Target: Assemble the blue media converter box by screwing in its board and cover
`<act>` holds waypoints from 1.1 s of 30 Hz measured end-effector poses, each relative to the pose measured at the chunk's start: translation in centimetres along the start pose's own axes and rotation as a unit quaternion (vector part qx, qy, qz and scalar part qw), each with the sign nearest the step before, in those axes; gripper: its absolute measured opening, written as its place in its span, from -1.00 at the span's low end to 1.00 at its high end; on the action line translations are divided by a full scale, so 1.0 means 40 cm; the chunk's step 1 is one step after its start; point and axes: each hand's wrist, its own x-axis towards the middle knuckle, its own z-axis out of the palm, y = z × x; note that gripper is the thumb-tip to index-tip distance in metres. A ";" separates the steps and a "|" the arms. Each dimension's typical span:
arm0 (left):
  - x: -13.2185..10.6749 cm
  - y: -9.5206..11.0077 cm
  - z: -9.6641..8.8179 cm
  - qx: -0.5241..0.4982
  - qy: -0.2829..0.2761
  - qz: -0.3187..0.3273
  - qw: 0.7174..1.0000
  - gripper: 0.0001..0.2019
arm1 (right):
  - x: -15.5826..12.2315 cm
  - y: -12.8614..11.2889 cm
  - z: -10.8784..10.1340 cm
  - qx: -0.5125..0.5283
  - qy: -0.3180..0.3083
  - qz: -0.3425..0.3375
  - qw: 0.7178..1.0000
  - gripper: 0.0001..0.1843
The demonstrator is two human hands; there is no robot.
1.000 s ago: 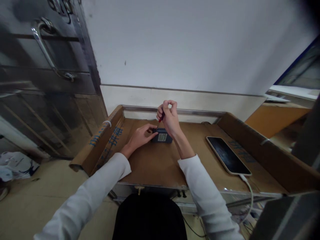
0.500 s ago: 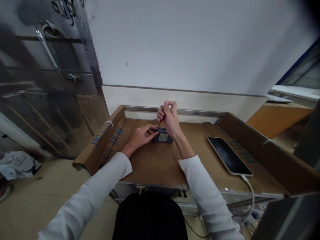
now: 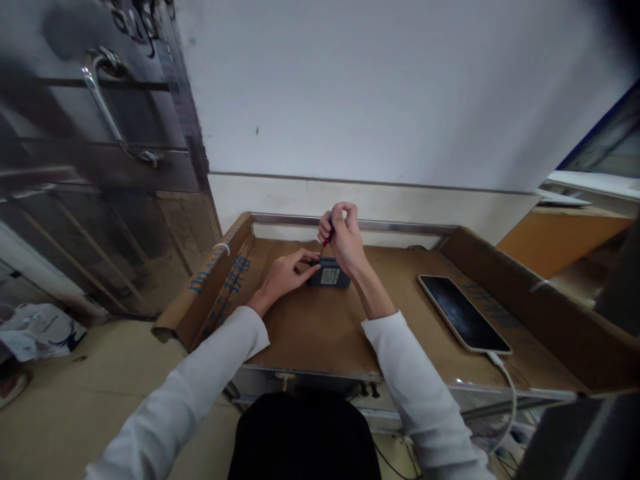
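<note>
A small dark box-shaped device (image 3: pixel 330 277) with a pale label and a row of slots along its top stands on the cardboard-covered table (image 3: pixel 310 333). My left hand (image 3: pixel 290 272) grips its left end between thumb and fingers. Above the device, my right hand (image 3: pixel 344 233) is closed around the handle of a screwdriver (image 3: pixel 325 244), red near its lower end. The screwdriver slants down, its tip at the top left of the device beside my left fingertips. Whether the tip sits in a screw is too small to tell.
To the right lies a phone (image 3: pixel 463 313) with a white cable (image 3: pixel 507 383) running off the front edge. Raised cardboard flaps (image 3: pixel 215 280) border the table's left and right sides. A wall (image 3: pixel 375 93) rises behind, and a metal door (image 3: pixel 115 133) is at the left.
The whole view has shifted slightly, with everything a little further right. Both hands keep their holds on the device and the screwdriver; the right hand's posture is nearly the same.
</note>
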 end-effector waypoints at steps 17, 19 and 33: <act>-0.002 0.002 0.001 0.005 -0.010 -0.007 1.000 -0.75 | 0.000 -0.001 -0.011 0.012 -0.003 0.015 1.000 -0.57; -0.001 0.002 0.001 0.003 -0.012 -0.008 1.000 -0.75 | 0.001 -0.002 -0.011 0.023 -0.017 0.032 0.999 -0.56; -0.001 0.000 -0.003 0.008 -0.011 0.000 1.000 -0.75 | 0.012 0.021 -0.032 -0.007 -0.016 0.002 1.000 -0.60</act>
